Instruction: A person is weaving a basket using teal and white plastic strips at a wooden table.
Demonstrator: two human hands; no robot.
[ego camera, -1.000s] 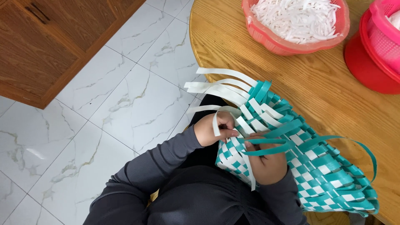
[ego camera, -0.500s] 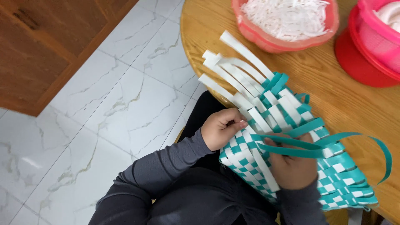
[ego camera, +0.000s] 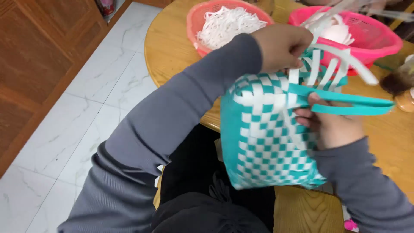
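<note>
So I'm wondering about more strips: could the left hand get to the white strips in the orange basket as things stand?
Probably yes. The left hand grips the woven basket rim just beside the orange basket, and nothing lies between them, though it would have to let go first.

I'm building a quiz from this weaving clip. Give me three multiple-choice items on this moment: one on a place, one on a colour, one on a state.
1. Where do the plastic bowls stand?
A. on the floor
B. on the round wooden table
C. on a chair

2. What colours is the woven basket?
A. teal and white
B. red and black
C. yellow and green

3. What is the right hand doing?
A. lying flat on the table
B. hanging free
C. holding a teal strip against the basket

Answers:
1 B: the orange bowl and pink bowl stand on the table.
2 A: the basket is checkered so.
3 C: the right hand grips the strip.
</note>
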